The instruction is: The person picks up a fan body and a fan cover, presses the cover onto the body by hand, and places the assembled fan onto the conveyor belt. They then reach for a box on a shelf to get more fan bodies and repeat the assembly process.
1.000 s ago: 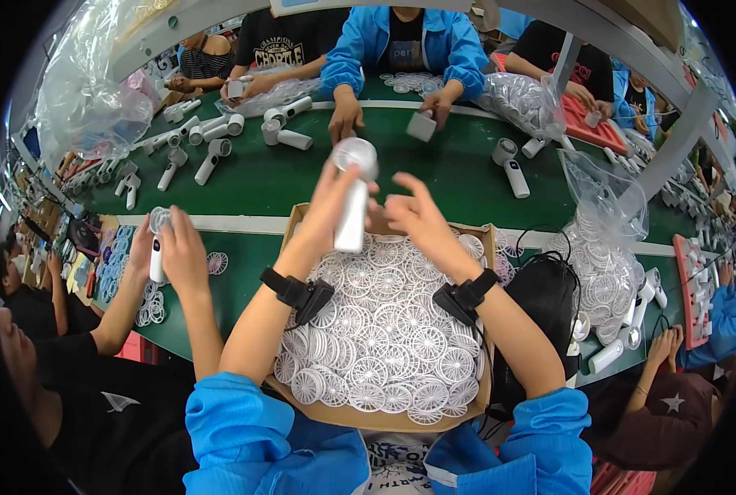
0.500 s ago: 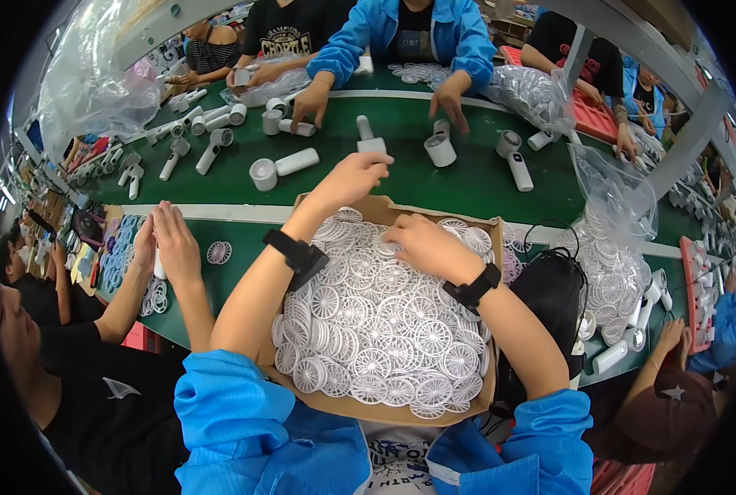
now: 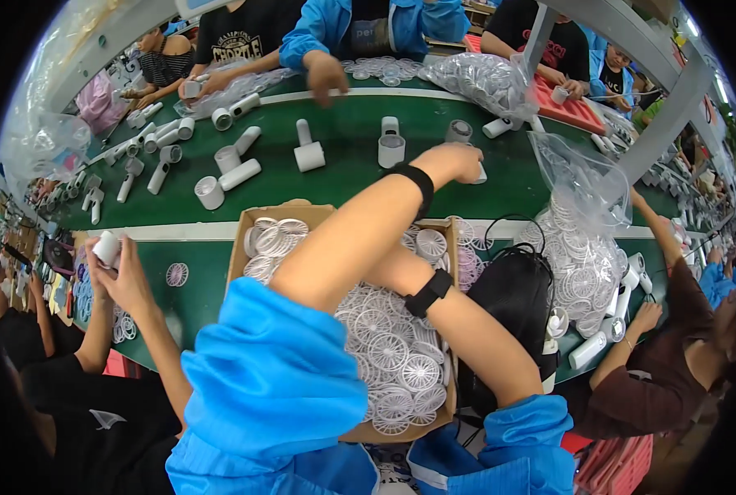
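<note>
My left arm crosses over the cardboard box point(image 3: 240, 239) to the green belt point(image 3: 343, 186). My left hand point(image 3: 457, 162) is closed over a small white cylindrical part point(image 3: 481, 174) standing on the belt. My right forearm, with a black wristband, lies in the box on a heap of white round grilles point(image 3: 392, 355). My left forearm covers most of my right hand point(image 3: 388, 268), so its fingers cannot be made out.
Several white handle-shaped bodies point(image 3: 306, 153) and cylinders lie along the belt. A black bag point(image 3: 512, 297) and a clear bag of grilles point(image 3: 582, 247) sit right of the box. A neighbour's hand point(image 3: 124, 276) on the left holds a white part; other people work opposite.
My left hand has left the belt just beyond the box and swung far to the right onto a white part. My right hand has stayed in the box.
</note>
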Available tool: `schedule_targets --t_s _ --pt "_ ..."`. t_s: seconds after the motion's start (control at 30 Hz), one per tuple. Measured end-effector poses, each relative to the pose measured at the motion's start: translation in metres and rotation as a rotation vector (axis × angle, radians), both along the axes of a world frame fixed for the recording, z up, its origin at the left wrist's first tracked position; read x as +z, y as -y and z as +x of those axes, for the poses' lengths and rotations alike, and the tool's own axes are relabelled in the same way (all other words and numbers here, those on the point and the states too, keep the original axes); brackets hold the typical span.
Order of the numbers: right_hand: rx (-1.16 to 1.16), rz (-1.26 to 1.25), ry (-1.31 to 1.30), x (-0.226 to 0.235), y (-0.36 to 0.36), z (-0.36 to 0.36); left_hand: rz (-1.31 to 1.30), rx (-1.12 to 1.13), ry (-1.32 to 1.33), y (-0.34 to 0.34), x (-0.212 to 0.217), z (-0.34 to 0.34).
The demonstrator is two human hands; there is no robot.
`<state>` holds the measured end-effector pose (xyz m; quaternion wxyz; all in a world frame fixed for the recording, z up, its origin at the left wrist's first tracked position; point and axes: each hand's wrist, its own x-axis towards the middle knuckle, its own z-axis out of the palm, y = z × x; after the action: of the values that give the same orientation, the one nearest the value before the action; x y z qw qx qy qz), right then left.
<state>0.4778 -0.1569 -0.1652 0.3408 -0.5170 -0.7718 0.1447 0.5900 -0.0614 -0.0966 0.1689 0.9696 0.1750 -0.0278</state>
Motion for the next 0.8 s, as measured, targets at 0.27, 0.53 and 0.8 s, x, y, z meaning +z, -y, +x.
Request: schedule_targets --t_s 0.27,0.53,0.8 --pt "-0.058 0.093 0.273 -0.034 0.003 0.009 0.086 0.194 0.13 0.014 -0.071 0.027" --pt "0.053 0.152 -0.009 -0.019 0.006 0.009 0.018 0.224 0.069 -0.007 -0.072 0.012" --pt "-0.008 -0.196 0.257 0.032 0.01 0.008 -1.026 0.136 0.228 -0.014 0.036 -0.105"
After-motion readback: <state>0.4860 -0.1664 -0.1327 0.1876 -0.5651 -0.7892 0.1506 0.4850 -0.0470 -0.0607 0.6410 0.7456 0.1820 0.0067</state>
